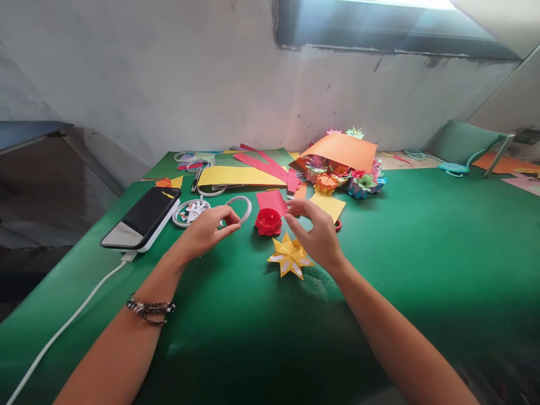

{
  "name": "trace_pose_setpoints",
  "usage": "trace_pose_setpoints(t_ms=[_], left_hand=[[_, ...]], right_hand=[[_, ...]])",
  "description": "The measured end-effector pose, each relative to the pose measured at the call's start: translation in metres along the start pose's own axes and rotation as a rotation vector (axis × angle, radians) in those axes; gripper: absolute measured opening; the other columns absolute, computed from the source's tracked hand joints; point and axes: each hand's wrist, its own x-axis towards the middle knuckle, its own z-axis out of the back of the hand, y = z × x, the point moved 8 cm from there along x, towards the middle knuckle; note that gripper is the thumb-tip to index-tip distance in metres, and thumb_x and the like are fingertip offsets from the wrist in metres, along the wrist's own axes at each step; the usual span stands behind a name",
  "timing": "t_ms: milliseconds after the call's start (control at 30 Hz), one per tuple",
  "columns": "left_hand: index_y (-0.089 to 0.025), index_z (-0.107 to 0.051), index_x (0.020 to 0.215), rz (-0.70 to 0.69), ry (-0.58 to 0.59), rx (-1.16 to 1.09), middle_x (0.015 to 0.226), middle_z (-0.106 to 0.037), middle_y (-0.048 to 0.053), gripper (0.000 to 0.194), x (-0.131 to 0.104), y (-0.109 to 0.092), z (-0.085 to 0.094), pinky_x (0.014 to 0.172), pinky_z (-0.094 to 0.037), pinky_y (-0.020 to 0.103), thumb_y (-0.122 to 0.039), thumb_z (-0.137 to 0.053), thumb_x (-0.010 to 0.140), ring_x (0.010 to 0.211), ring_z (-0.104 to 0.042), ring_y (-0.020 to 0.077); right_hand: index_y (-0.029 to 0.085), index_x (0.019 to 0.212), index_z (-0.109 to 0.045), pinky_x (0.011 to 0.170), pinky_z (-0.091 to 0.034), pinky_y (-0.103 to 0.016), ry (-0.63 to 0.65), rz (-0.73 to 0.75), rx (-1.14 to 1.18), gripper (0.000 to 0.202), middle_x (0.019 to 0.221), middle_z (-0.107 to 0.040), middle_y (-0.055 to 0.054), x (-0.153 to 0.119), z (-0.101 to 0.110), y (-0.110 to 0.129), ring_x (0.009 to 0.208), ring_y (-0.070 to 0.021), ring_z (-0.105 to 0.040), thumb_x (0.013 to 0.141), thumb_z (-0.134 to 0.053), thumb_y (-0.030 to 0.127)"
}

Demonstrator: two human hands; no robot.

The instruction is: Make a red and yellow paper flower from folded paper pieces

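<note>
My left hand [211, 228] pinches a thin whitish ring [248, 209] that looks like a roll of tape. To its right, my right hand [314, 230] hovers with thumb and fingertips curved toward each other and a gap between them. A small pale thing shows near those fingertips; I cannot make out whether they touch it. Just below the right hand lies a yellow folded-paper star [291, 256] with pale strips on several points. Between the hands stands a red paper cup shape [268, 222] with a round opening, in front of a red paper piece [271, 201].
At left, a phone [141, 216] rests on a white block with a white cable [67, 323]. Another tape ring [179, 219] holds paper scraps. Yellow paper [240, 176] and red strips lie behind. Paper flowers [365, 180] sit under an orange sheet [343, 149]. Red-handled scissors [338, 225] are partly hidden.
</note>
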Motion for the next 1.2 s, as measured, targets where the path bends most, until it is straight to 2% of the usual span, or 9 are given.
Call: trace_pose_setpoints(t_ms=[67, 167, 333, 467, 633, 767, 867, 1033, 1200], left_hand=[[-0.018, -0.055, 0.070, -0.077, -0.084, -0.182, 0.070, -0.060, 0.002, 0.017, -0.001, -0.020, -0.001, 0.058, -0.044, 0.025, -0.033, -0.052, 0.077, 0.066, -0.055, 0.0141], [-0.017, -0.054, 0.071, -0.183, -0.092, -0.421, 0.070, -0.060, 0.001, 0.014, -0.004, -0.045, -0.013, 0.059, -0.046, 0.023, -0.029, -0.054, 0.077, 0.064, -0.054, 0.0115], [-0.016, -0.054, 0.073, -0.183, -0.168, -0.530, 0.070, -0.059, 0.001, 0.010, -0.005, -0.052, -0.019, 0.056, -0.045, 0.022, -0.026, -0.056, 0.077, 0.062, -0.054, 0.0104], [-0.016, -0.055, 0.072, -0.187, -0.224, -0.528, 0.069, -0.059, 0.001, 0.009, -0.005, -0.052, -0.017, 0.056, -0.045, 0.021, -0.024, -0.056, 0.077, 0.061, -0.053, 0.0099], [-0.016, -0.055, 0.073, -0.184, -0.250, -0.508, 0.071, -0.059, 0.001, 0.009, -0.005, -0.053, -0.020, 0.057, -0.046, 0.021, -0.024, -0.055, 0.078, 0.063, -0.054, 0.0099], [-0.016, -0.054, 0.072, -0.213, -0.286, -0.461, 0.069, -0.059, 0.000, 0.009, -0.008, -0.054, -0.019, 0.055, -0.046, 0.020, -0.022, -0.055, 0.079, 0.061, -0.054, 0.0090], [-0.016, -0.053, 0.073, -0.250, -0.309, -0.403, 0.070, -0.060, 0.000, 0.007, -0.010, -0.058, -0.017, 0.054, -0.046, 0.019, -0.020, -0.055, 0.079, 0.061, -0.055, 0.0082], [-0.017, -0.051, 0.072, -0.318, -0.336, -0.241, 0.070, -0.059, -0.001, 0.007, -0.013, -0.064, -0.016, 0.053, -0.045, 0.018, -0.017, -0.053, 0.079, 0.062, -0.055, 0.0082], [-0.017, -0.050, 0.072, -0.354, -0.350, -0.170, 0.070, -0.059, 0.000, 0.009, -0.014, -0.066, -0.015, 0.054, -0.045, 0.018, -0.017, -0.052, 0.080, 0.063, -0.054, 0.0088]], right_hand=[[0.016, 0.102, -0.055, 0.069, -0.052, -0.028, -0.004, 0.126, 0.079, 0.025, 0.083, -0.064, -0.005, -0.004, -0.004, 0.015, 0.072, -0.0125, -0.063, 0.078, -0.056, 0.020], [0.017, 0.107, -0.055, 0.070, -0.053, -0.026, -0.016, 0.273, 0.112, 0.030, 0.090, -0.063, -0.006, -0.010, -0.008, 0.034, 0.073, -0.0111, -0.062, 0.077, -0.059, 0.018], [0.020, 0.096, -0.062, 0.072, -0.053, -0.025, -0.130, 0.309, 0.107, 0.021, 0.087, -0.064, -0.004, -0.016, -0.003, 0.043, 0.081, -0.0121, -0.061, 0.076, -0.060, 0.011], [0.019, 0.086, -0.064, 0.070, -0.053, -0.026, -0.181, 0.294, 0.100, 0.015, 0.081, -0.062, -0.003, -0.017, 0.000, 0.045, 0.077, -0.0120, -0.060, 0.076, -0.059, 0.009], [0.019, 0.092, -0.062, 0.068, -0.055, -0.025, -0.195, 0.244, 0.078, 0.018, 0.082, -0.063, -0.003, -0.016, 0.000, 0.041, 0.072, -0.0110, -0.061, 0.076, -0.059, 0.011], [0.018, 0.085, -0.062, 0.069, -0.054, -0.024, -0.178, 0.277, 0.063, 0.012, 0.080, -0.063, -0.003, -0.016, 0.000, 0.044, 0.077, -0.0123, -0.062, 0.076, -0.058, 0.010], [0.017, 0.084, -0.059, 0.067, -0.055, -0.023, -0.134, 0.241, 0.091, 0.009, 0.080, -0.062, -0.003, -0.015, -0.003, 0.041, 0.072, -0.0112, -0.061, 0.077, -0.057, 0.011], [0.019, 0.085, -0.054, 0.067, -0.055, -0.025, 0.003, 0.093, 0.167, 0.010, 0.082, -0.057, -0.002, -0.011, -0.013, 0.028, 0.073, -0.0106, -0.059, 0.078, -0.054, 0.012], [0.019, 0.079, -0.050, 0.066, -0.053, -0.025, 0.051, 0.095, 0.186, 0.007, 0.079, -0.053, -0.001, -0.010, -0.016, 0.026, 0.072, -0.0105, -0.055, 0.079, -0.052, 0.012]])
